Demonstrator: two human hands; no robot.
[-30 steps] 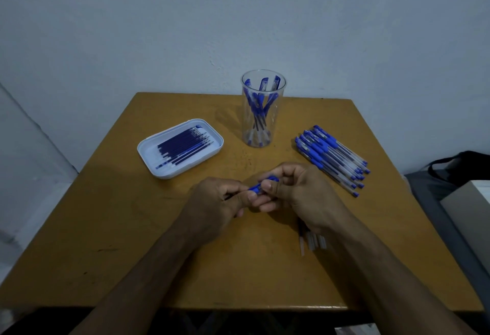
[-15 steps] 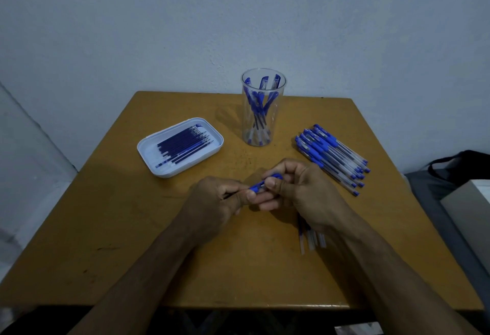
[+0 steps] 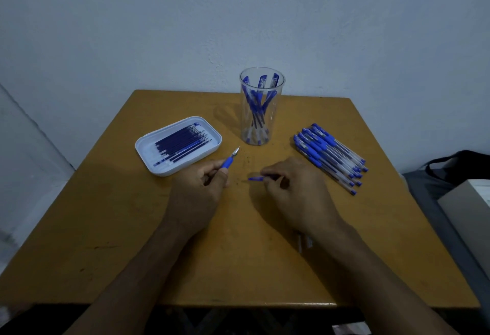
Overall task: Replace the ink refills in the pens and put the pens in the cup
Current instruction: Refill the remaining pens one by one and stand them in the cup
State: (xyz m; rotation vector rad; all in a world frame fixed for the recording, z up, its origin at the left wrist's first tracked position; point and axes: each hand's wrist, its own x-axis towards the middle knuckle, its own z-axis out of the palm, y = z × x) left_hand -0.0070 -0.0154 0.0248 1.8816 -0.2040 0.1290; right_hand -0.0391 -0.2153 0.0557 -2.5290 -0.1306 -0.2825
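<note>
My left hand point(image 3: 197, 191) grips an uncapped blue pen point(image 3: 230, 159), its metal tip pointing up and right toward the cup. My right hand point(image 3: 297, 189) pinches the blue pen cap point(image 3: 256, 178), held apart from the pen just above the table. A clear plastic cup point(image 3: 261, 106) at the back centre holds several blue pens. A white tray point(image 3: 148, 149) at the left contains several dark blue refills point(image 3: 183, 141). A pile of capped blue pens point(image 3: 330, 154) lies to the right.
The wooden table point(image 3: 238, 255) carries a few clear used refills point(image 3: 305, 242), partly hidden under my right forearm. A wall stands close behind the table. A dark bag point(image 3: 461, 165) and a pale box point(image 3: 469, 202) sit off the right edge.
My hands have pulled apart: the cap has come off the pen. The left hand carried the pen leftward toward the tray, and the right hand moved right with the cap.
</note>
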